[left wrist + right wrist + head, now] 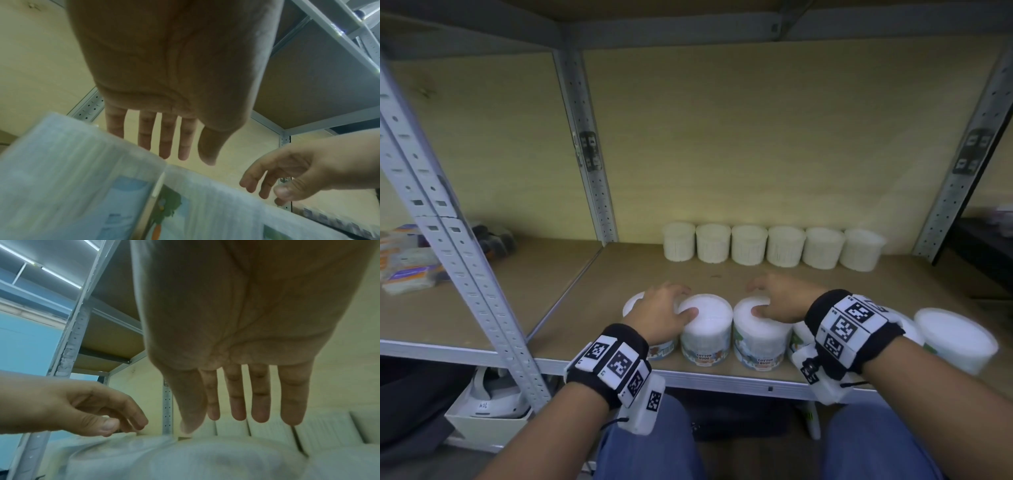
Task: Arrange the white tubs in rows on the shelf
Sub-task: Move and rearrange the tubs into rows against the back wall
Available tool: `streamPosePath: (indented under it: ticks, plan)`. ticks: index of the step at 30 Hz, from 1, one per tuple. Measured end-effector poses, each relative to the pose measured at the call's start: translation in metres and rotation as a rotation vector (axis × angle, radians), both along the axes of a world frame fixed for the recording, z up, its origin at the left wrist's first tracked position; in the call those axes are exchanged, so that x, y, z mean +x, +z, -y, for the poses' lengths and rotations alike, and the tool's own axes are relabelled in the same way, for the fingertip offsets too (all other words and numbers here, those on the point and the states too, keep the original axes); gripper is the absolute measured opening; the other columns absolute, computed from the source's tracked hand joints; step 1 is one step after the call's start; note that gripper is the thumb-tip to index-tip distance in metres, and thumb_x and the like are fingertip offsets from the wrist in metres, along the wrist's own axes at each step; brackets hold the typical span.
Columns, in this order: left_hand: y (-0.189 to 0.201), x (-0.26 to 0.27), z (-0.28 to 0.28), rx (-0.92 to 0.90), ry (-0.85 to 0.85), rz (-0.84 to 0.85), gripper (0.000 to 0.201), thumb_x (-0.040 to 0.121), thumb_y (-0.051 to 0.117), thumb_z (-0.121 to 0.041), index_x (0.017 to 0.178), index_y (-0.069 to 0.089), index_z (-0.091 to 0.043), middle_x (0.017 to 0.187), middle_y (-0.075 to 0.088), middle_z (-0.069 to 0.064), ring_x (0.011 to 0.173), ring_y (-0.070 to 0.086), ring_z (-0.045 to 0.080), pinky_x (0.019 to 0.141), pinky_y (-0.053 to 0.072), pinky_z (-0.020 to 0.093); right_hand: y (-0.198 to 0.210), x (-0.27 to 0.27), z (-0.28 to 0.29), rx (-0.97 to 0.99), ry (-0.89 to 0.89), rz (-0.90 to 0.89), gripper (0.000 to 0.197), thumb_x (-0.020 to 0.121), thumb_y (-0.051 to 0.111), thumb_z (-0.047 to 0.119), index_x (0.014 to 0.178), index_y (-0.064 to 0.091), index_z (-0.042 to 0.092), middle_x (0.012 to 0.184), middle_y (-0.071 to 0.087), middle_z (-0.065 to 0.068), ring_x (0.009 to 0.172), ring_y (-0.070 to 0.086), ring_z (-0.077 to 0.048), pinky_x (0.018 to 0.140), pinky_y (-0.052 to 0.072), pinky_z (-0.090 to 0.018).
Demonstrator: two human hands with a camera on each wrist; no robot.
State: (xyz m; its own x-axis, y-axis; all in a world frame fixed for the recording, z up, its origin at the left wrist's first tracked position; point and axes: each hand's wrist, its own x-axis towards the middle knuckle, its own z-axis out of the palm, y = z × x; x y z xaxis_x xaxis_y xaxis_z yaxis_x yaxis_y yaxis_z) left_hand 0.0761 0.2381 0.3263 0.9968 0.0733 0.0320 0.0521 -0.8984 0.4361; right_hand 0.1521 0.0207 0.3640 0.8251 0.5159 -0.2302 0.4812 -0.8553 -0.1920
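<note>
Several white cotton-bud tubs stand in a row at the back of the shelf (774, 245). More tubs line the front edge. My left hand (671, 305) hovers open over the leftmost front tub (631, 303), its thumb above the lid of the second tub (707, 325). My right hand (767, 294) is spread open over the third tub (760, 334), thumb on or just above its lid. A fourth tub (799, 337) is half hidden under my right wrist, and another tub (955, 339) stands far right. Both wrist views show straight fingers (164, 146) (238, 402) holding nothing.
The shelf board (619, 267) shows bare wood between the two rows. Grey metal uprights (592, 164) bound the bay. The left bay holds stacked packets (407, 260) and dark items (496, 240). A white bin (489, 407) sits below the shelf at the left.
</note>
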Motion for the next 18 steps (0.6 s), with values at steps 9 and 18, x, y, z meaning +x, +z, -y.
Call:
streamPosePath:
  ticks: [9,18]
  plan:
    - [0.022,0.025,0.029,-0.023,-0.110,0.059,0.044,0.089,0.059,-0.030,0.132,0.051,-0.022,0.138,0.047,-0.002,0.129,0.044,0.016,0.110,0.036,0.034,0.019,0.024,0.050,0.048,-0.129,-0.005,0.051,0.089,0.060,0.032,0.137,0.048,0.019,0.143,0.045,-0.002,0.129,0.046,-0.019,0.105,0.038,-0.029]
    - [0.059,0.110,0.103,-0.056,-0.253,0.076,0.042,0.090,0.058,-0.026,0.132,0.052,-0.019,0.134,0.049,0.002,0.124,0.048,0.017,0.096,0.035,0.020,0.055,0.069,0.122,0.072,-0.274,0.146,0.039,0.089,0.061,0.032,0.125,0.058,0.020,0.123,0.058,-0.003,0.094,0.050,-0.012,0.088,0.043,-0.023]
